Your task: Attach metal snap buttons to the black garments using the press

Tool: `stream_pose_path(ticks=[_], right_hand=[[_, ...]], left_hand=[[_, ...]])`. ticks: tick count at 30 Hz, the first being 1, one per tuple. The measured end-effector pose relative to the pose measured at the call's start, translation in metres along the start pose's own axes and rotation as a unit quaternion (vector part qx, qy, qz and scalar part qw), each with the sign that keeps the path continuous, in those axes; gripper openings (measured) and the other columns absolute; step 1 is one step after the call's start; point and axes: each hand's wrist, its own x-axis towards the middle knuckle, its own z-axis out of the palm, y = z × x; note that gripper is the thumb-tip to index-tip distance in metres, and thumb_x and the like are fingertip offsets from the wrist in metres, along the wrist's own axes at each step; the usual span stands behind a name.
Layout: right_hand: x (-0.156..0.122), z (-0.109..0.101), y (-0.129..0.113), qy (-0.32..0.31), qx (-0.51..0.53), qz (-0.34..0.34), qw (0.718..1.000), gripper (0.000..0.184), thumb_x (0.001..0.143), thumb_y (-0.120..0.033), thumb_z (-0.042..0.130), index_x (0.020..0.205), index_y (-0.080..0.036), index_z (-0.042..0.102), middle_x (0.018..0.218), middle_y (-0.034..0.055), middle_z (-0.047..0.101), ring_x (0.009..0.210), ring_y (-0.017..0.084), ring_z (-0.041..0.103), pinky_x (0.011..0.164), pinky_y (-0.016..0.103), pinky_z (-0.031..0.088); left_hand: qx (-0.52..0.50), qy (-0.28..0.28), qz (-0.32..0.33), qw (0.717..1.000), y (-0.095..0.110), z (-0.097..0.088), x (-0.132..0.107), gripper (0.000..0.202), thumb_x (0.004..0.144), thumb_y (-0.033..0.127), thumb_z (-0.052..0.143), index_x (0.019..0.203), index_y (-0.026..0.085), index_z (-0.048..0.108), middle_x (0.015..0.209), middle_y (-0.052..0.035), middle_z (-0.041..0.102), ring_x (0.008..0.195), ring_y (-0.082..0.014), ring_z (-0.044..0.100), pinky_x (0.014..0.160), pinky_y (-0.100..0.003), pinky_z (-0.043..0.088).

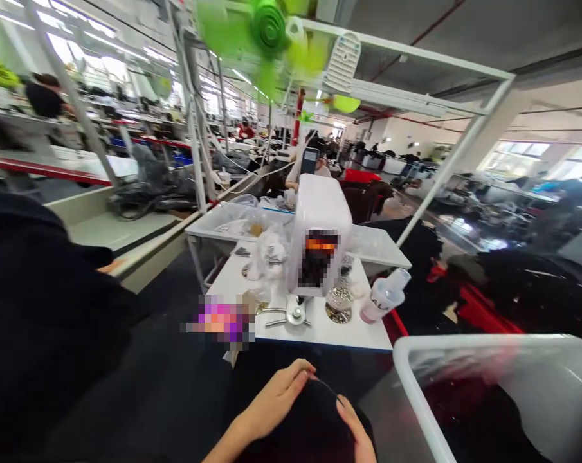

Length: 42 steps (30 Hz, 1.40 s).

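1. Head view, principal item: black cloth (306,427), a soft gathered bundle, possibly a garment, on the wearer's side of the white machine housing (319,218) and well in front of it. It is judged light and limp, with no stiff edge showing. A full handful at the gathered top would likely hold better than a fingertip pinch.
2. Left hand (276,393): in front of the housing, half open, fingers curved over the top of the cloth and touching it.
3. Right hand (356,437): in front of the housing, partly open, fingers lying against the right side of the cloth. Whether either hand is gripping or only resting cannot be told.
4. White worktable (351,334): under the housing. In front of the housing stand a glass jar (339,301) of gold-coloured pieces and a metal stand (295,312).
5. Squeeze bottle (384,296): pink-tinted, just right of the housing.
6. Clear plastic bag (269,254): just left of the housing, bunched.
7. White-rimmed bin (483,379): right of the housing, nearer the wearer.
8. Co-worker (314,168): seated beyond the housing.
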Motion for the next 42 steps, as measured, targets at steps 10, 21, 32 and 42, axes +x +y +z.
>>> stream_pose_path(ticks=[10, 21, 32, 42], right_hand=[[0.023, 0.032, -0.027, -0.005, 0.058, 0.060, 0.997, 0.034, 0.067, -0.038, 0.071, 0.085, -0.023, 0.047, 0.071, -0.0023, 0.058, 0.061, 0.015, 0.058, 0.056, 0.026, 0.046], [0.105, 0.043, -0.029, -0.129, -0.289, -0.115, 0.942, 0.023, 0.080, -0.041, 0.061, 0.088, -0.020, 0.065, 0.089, 0.0015, 0.065, 0.090, 0.018, 0.059, 0.088, 0.031, 0.043], [0.142, 0.036, -0.005, -0.117, -0.429, -0.168, 0.880, 0.027, 0.090, -0.038, 0.045, 0.089, -0.019, 0.064, 0.083, 0.0032, 0.064, 0.074, 0.015, 0.056, 0.070, 0.028, 0.041], [0.192, 0.030, -0.018, -0.014, -0.454, -0.305, 0.837, 0.022, 0.088, -0.024, 0.046, 0.102, -0.015, 0.061, 0.096, 0.0081, 0.060, 0.083, 0.016, 0.055, 0.078, 0.027, 0.044]], left_hand=[[0.002, 0.009, -0.064, 0.998, -0.016, -0.026, 0.001, 0.034, 0.085, 0.052, 0.050, 0.081, 0.018, 0.056, 0.076, 0.0006, 0.055, 0.074, -0.0165, 0.051, 0.067, -0.024, 0.040], [0.007, 0.127, -0.083, 0.988, -0.028, -0.053, 0.036, 0.037, 0.085, 0.054, 0.048, 0.090, 0.018, 0.057, 0.082, 0.0004, 0.059, 0.079, -0.0162, 0.053, 0.072, -0.023, 0.039], [-0.109, 0.079, -0.129, 0.982, -0.063, -0.047, 0.051, 0.041, 0.081, 0.058, 0.052, 0.080, 0.016, 0.054, 0.073, 0.0022, 0.054, 0.069, -0.0127, 0.049, 0.065, -0.022, 0.039], [-0.426, 0.070, -0.320, 0.843, -0.147, 0.043, 0.020, 0.040, 0.070, 0.048, 0.073, 0.087, 0.014, 0.062, 0.076, -0.0048, 0.066, 0.069, -0.0172, 0.062, 0.068, -0.027, 0.048]])
